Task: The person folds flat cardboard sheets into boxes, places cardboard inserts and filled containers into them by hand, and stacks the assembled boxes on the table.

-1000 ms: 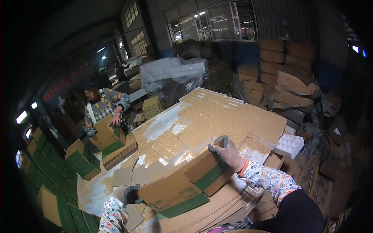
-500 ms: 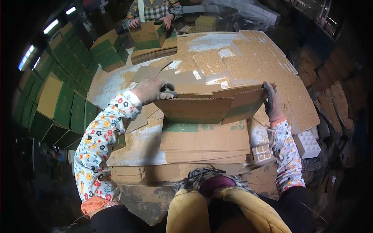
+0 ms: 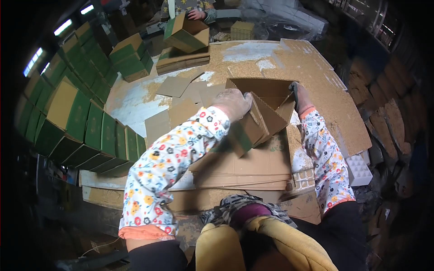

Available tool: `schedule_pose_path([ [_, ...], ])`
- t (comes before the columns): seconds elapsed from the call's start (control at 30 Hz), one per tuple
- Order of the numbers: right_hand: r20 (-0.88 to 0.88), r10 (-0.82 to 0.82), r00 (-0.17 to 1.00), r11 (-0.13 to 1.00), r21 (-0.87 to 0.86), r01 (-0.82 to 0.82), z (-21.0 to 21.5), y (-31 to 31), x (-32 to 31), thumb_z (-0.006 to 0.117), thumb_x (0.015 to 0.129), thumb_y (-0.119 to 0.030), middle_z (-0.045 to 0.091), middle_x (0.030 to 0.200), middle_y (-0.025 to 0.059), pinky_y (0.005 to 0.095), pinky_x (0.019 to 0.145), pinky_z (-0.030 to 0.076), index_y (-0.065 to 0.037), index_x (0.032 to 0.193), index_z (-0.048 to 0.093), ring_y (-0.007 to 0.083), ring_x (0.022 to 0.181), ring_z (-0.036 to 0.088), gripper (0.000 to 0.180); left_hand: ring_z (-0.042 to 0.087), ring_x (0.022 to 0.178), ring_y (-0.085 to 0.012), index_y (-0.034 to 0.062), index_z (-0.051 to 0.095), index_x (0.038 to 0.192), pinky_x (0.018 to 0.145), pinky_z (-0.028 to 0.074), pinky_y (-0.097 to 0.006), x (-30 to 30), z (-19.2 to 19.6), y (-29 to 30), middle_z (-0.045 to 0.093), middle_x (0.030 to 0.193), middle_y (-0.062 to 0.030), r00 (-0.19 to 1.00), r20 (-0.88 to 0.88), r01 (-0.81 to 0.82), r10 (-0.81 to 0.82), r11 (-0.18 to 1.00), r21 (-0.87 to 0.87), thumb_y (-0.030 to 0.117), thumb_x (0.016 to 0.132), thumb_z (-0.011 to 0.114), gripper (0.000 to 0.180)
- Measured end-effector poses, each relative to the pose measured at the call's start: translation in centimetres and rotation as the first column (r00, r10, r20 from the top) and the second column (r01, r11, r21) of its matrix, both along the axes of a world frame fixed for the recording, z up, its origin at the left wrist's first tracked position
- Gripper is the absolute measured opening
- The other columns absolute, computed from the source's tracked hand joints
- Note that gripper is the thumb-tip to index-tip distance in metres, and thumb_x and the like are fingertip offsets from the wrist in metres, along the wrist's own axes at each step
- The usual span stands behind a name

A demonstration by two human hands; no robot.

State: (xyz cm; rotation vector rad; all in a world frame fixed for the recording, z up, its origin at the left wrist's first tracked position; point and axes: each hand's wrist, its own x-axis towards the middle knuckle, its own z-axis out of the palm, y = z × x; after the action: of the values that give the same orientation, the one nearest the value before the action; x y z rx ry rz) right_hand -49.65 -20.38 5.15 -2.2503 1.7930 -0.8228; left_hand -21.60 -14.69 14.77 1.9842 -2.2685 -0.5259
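Both my hands grip a partly unfolded cardboard box (image 3: 266, 118), brown inside with a green band outside. It is tilted above a stack of flat cartons (image 3: 239, 168) in front of me. My left hand (image 3: 233, 103), gloved at the fingertips, is closed on the near left edge of the box. My right hand (image 3: 301, 97), in a dark glove, holds its far right corner, with the thumb hidden by the cardboard. The box's walls stand apart, and its flaps jut out toward my left.
Rows of green-and-brown boxes (image 3: 86, 128) line the left side. Across the worktable (image 3: 323, 90), a co-worker's hand (image 3: 197, 14) rests by an open box (image 3: 187, 34) atop flat cartons (image 3: 183, 59). A white molded tray (image 3: 358, 170) sits at the right; loose cardboard pieces (image 3: 174, 86) lie mid-table.
The flattened box has opened out into a hollow shape. My left hand has moved right and turned its side inward. Across the table, the co-worker's box has been tipped.
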Motion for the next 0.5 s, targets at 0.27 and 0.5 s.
schedule_pose_path([
  [0.27,0.173,0.482,0.859,0.824,0.244,-0.511,6.0,-1.7,-3.5,0.047,0.089,-0.016,0.065,0.091,0.0108,0.0325,0.076,0.045,-0.002,0.092,0.061,0.024,0.084,0.059,0.02,0.066,0.079,-0.0305,-0.0041,0.066,0.091,0.072,0.052,-0.039,11.5,0.4,-3.0,0.066,0.089,-0.0218,0.993,0.0,0.115,-0.116,0.99,-0.08,0.044,0.082,0.059,0.049],
  [0.5,0.433,-0.18,0.883,0.973,-0.054,0.225,-4.6,-0.4,10.0,0.067,0.072,-0.062,0.037,0.134,0.035,0.04,0.109,0.028,0.004,0.145,0.011,0.0433,0.13,0.034,0.113,0.056,0.109,-0.0403,0.0008,0.042,0.133,0.096,0.044,-0.043,1.7,-6.6,1.1,0.055,0.121,-0.0264,0.648,0.124,0.652,-0.752,0.631,0.42,0.05,0.086,0.051,0.069],
])
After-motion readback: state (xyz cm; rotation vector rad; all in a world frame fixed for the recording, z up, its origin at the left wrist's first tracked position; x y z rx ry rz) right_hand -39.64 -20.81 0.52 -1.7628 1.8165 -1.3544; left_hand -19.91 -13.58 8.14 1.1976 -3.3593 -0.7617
